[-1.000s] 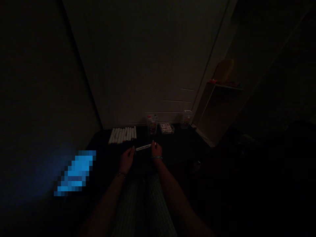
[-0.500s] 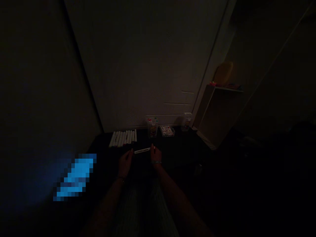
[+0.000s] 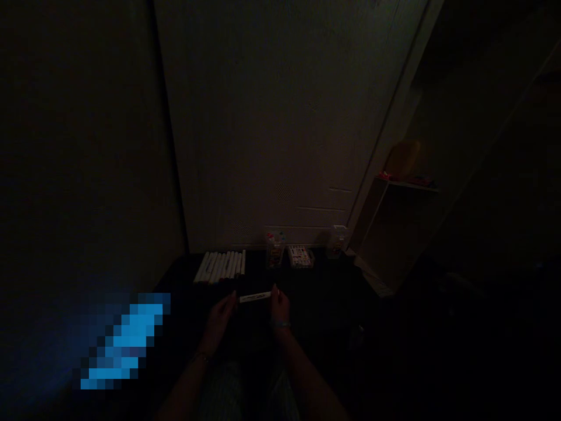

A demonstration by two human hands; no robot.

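The scene is very dark. A white marker (image 3: 255, 297) is held level between my two hands above a dark surface. My left hand (image 3: 220, 321) pinches its left end and my right hand (image 3: 279, 307) pinches its right end. Both wrists wear a thin bracelet. Beyond the hands, a row of several white markers (image 3: 221, 266) lies side by side near the wall.
A small container of markers (image 3: 274, 251), a flat marker box (image 3: 300, 256) and a clear container (image 3: 336, 242) stand along the wall. A low shelf (image 3: 394, 228) is at the right. A blurred blue glowing patch (image 3: 125, 342) lies at the left.
The camera has tilted up, so everything sits lower in the picture. My hands keep the marker between them, drawn slightly nearer to me.
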